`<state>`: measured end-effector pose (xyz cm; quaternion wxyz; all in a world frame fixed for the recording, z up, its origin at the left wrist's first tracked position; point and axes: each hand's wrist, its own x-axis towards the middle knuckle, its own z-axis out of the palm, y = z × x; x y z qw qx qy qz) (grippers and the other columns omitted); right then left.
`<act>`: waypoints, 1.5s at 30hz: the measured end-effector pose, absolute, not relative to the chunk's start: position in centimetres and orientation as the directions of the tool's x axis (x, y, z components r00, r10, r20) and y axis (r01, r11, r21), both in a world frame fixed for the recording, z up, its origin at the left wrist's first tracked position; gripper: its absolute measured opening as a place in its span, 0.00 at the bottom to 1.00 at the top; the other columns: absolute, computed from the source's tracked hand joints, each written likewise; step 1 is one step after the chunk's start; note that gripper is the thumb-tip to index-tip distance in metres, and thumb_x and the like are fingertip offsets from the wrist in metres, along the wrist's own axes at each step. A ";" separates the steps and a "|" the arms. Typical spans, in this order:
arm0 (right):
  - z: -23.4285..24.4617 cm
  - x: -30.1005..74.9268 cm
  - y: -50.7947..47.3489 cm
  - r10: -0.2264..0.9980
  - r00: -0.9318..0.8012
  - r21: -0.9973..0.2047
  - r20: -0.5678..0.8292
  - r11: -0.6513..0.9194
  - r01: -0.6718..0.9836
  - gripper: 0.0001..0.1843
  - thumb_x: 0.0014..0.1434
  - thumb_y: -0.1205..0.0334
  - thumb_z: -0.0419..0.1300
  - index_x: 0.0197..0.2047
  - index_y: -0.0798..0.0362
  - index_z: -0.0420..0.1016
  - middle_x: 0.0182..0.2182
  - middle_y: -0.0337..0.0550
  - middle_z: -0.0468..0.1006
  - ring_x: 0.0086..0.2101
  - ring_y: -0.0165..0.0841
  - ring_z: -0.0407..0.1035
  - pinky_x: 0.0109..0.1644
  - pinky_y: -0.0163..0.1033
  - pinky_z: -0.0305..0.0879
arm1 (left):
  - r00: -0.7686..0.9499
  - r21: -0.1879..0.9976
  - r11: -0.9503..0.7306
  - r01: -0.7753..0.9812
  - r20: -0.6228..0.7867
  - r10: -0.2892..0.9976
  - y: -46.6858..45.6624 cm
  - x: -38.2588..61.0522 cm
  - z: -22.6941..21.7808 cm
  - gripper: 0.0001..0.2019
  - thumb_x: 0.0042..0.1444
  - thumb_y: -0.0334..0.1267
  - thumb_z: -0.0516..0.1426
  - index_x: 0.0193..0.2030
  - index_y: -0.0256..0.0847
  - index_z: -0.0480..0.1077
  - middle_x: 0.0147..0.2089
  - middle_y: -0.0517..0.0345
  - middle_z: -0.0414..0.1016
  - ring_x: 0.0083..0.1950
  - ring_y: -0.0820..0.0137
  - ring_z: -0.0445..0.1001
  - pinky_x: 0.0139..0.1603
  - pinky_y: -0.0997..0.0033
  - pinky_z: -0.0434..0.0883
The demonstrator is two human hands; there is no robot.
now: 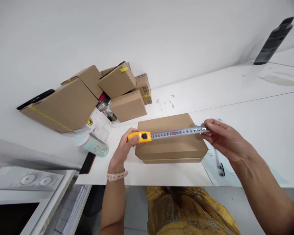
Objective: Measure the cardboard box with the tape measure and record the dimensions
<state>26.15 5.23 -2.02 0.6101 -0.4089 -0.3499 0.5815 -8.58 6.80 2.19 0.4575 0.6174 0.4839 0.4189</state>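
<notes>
My left hand (123, 147), with a pink band at the wrist, is closed around the yellow case of a tape measure (140, 137). The silver blade runs out to the right, numbers facing up. At its far end my right hand (219, 135) pinches the tip between thumb and fingers. Below the stretched blade lies a closed brown cardboard box (171, 148), long side toward me. The blade spans the box from its left end to its right end; whether it touches the top I cannot tell.
Several cardboard boxes (128, 106) are stacked at the back left, by a mint tumbler (95, 145) with a pink lid. A pen (220, 168) lies on a pale blue sheet (231, 178) at the right. A dark bottle (271, 44) stands at the back right. A white microwave (26, 179) is at lower left.
</notes>
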 end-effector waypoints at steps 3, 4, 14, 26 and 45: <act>-4.4 27.4 7.3 0.969 0.243 -0.950 -0.049 0.029 -0.310 0.23 0.41 0.44 0.80 0.28 0.49 0.77 0.25 0.36 0.68 0.26 0.28 0.59 0.27 0.36 0.62 | 0.018 0.970 -0.024 0.241 0.020 1.000 8.7 -11.2 1.3 0.25 0.48 0.62 0.66 0.38 0.41 0.74 0.35 0.58 0.75 0.34 0.68 0.69 0.33 0.72 0.61; -5.0 27.4 7.8 0.962 0.268 -0.965 -0.050 0.022 -0.260 0.24 0.40 0.42 0.79 0.28 0.49 0.77 0.25 0.36 0.68 0.26 0.28 0.60 0.28 0.36 0.62 | -0.024 0.971 0.000 0.238 0.005 1.000 9.3 -12.0 0.9 0.25 0.47 0.63 0.65 0.38 0.41 0.74 0.35 0.58 0.76 0.35 0.68 0.70 0.33 0.72 0.61; -6.8 24.6 8.3 0.934 0.357 -0.991 0.032 -0.016 0.130 0.17 0.56 0.43 0.69 0.38 0.46 0.78 0.38 0.43 0.79 0.39 0.38 0.70 0.36 0.40 0.65 | -0.137 0.981 0.081 0.179 -0.057 0.989 12.4 -15.1 -1.8 0.24 0.44 0.62 0.64 0.33 0.41 0.72 0.29 0.58 0.75 0.28 0.70 0.69 0.26 0.73 0.57; -7.6 24.2 8.8 0.919 0.389 -0.997 -0.069 -0.077 0.003 0.19 0.52 0.43 0.71 0.44 0.43 0.80 0.45 0.44 0.82 0.42 0.43 0.75 0.37 0.45 0.71 | -0.047 0.981 0.043 0.191 -0.034 0.998 12.0 -14.9 -1.9 0.23 0.50 0.61 0.63 0.34 0.39 0.76 0.31 0.54 0.79 0.28 0.69 0.70 0.29 0.70 0.64; -7.6 24.3 8.8 0.915 0.392 -0.996 -0.091 -0.092 -0.015 0.20 0.51 0.42 0.72 0.42 0.45 0.82 0.42 0.46 0.84 0.39 0.43 0.77 0.34 0.45 0.72 | -0.055 0.982 0.048 0.183 -0.039 0.998 11.9 -15.0 -2.0 0.23 0.50 0.60 0.63 0.34 0.39 0.75 0.31 0.55 0.78 0.27 0.70 0.71 0.27 0.71 0.63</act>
